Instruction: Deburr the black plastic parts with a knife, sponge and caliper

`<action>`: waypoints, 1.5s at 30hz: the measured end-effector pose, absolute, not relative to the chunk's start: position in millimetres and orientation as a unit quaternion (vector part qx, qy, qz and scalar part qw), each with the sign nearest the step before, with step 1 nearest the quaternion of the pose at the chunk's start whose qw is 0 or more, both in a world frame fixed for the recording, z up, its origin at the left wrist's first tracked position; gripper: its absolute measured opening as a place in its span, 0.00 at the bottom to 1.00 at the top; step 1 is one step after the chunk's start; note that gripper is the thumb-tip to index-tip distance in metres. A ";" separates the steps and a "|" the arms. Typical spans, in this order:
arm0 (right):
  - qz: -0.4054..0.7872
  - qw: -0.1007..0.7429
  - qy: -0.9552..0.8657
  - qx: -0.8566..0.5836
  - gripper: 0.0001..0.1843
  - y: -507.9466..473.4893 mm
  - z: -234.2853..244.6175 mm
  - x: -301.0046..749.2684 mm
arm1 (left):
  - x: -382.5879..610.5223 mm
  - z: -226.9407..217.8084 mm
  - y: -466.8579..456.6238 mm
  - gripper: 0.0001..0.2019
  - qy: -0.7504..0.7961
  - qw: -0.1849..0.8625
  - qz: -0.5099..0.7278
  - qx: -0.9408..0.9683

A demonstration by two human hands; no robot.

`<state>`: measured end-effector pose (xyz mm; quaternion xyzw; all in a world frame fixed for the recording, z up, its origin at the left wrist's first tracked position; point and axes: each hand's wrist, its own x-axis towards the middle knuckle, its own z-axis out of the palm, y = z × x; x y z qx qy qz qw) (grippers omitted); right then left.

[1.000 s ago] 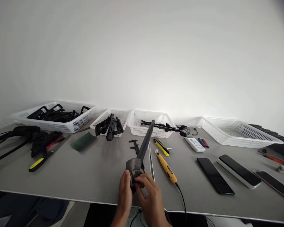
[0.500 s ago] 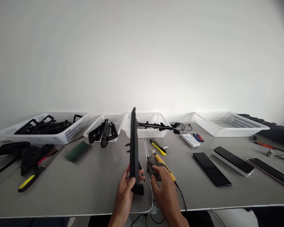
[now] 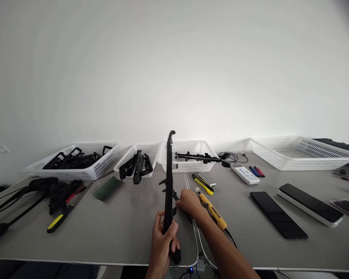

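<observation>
My left hand (image 3: pixel 163 240) is closed around the lower part of a long black bar (image 3: pixel 169 174). It holds the bar upright over the table's near edge, with the curved top end level with the baskets. My right hand (image 3: pixel 188 201) rests on the grey table (image 3: pixel 125 221) just right of the bar. Its fingers are curled down, and whatever is under them is hidden. It lies beside a black caliper (image 3: pixel 165 182) and a thin metal ruler (image 3: pixel 187 181). A yellow corded tool (image 3: pixel 213 212) lies against my right forearm.
Several white baskets line the back: one with black parts (image 3: pixel 104 164), a small one (image 3: pixel 151 149), a middle one (image 3: pixel 203 146) and a wide one (image 3: pixel 302 164). A yellow knife (image 3: pixel 203 183), white remote (image 3: pixel 244 173), black phones (image 3: pixel 277 215), green pad (image 3: pixel 107 188) and yellow-handled file (image 3: pixel 59 219) lie around.
The grey cloth came off the bar's end and is no longer visible. My left hand stood the bar upright and slid lower on it. My right hand moved out onto the table.
</observation>
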<state>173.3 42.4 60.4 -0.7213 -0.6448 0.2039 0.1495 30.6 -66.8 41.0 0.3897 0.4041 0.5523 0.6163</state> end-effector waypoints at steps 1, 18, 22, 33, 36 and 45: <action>0.210 0.157 -0.640 -0.723 0.06 43.8 58.5 174.3 | 30.4 42.1 -67.3 0.30 0.407 0.616 0.552 0.387; 0.494 0.549 -0.511 -0.440 0.21 -54.8 79.9 259.1 | 27.6 46.5 -58.0 0.37 0.357 0.669 0.508 0.409; 0.470 0.489 -0.585 -0.445 0.22 -39.7 109.9 271.1 | 31.6 76.8 -15.7 0.34 0.335 0.639 0.496 0.484; 0.256 0.447 -0.643 -0.567 0.34 70.6 62.6 294.6 | 67.9 61.5 90.7 0.31 0.306 0.617 0.495 0.529; 0.221 0.441 -0.625 -0.605 0.33 64.1 44.9 295.8 | 71.2 48.7 86.5 0.33 0.320 0.629 0.479 0.522; 0.195 0.448 -0.669 -0.560 0.16 53.7 54.9 288.4 | 80.2 33.2 80.2 0.29 0.363 0.610 0.484 0.512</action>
